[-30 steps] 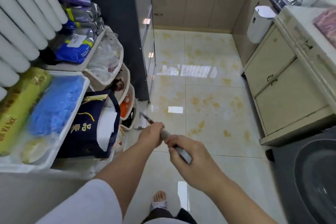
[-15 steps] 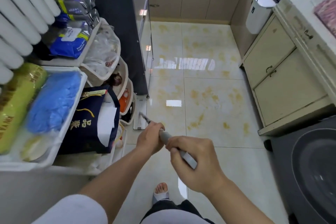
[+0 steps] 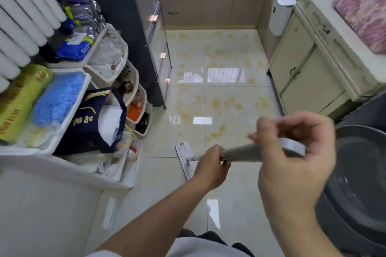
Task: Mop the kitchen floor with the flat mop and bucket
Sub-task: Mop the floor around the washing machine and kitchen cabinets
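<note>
Presently both hands grip the flat mop's grey handle [image 3: 250, 152]: left hand [image 3: 211, 165] lower on the shaft with fingers wrapped round it, right hand [image 3: 292, 156] at the upper end, fingers curled over it, blurred. The white mop head [image 3: 184, 157] lies flat on the glossy tiled floor [image 3: 219, 100], near the shelf rack [image 3: 117, 175] at the floor's left edge. A dark round tub [image 3: 359, 183] sits at the right edge.
</note>
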### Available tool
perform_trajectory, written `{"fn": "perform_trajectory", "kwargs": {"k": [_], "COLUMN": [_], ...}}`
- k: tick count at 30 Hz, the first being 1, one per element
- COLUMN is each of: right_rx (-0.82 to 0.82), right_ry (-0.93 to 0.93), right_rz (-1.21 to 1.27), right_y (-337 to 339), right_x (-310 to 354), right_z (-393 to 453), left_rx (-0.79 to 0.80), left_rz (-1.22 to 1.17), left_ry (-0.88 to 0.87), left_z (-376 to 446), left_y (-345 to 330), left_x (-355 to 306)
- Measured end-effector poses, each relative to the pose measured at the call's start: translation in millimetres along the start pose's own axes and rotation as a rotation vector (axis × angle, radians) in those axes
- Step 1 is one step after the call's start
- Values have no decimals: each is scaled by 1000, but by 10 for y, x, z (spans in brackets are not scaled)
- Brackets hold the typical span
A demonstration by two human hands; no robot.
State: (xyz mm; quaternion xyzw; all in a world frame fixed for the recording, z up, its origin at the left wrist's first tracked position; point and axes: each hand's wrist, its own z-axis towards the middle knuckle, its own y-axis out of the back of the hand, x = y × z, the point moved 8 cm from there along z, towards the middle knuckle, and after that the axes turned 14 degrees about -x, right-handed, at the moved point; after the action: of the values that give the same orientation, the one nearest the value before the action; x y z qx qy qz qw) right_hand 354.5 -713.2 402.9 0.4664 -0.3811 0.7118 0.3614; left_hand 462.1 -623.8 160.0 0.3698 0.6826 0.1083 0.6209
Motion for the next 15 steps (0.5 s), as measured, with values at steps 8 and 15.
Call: {"fn": "perform_trajectory", "kwargs": {"k": [8,15], "right_rx": [366,707], "right_ry": [-77,-138], "right_rz": [125,127], "right_y": [627,970], "right_x": [183,226], "right_z": [401,105], "left_rx": [-83,70], "left_rz": [121,-6], "left_ry": [-3,-124], "left_z": [-662,-878], "left_y": [-596,-808], "left_x": [-482,-646]}}
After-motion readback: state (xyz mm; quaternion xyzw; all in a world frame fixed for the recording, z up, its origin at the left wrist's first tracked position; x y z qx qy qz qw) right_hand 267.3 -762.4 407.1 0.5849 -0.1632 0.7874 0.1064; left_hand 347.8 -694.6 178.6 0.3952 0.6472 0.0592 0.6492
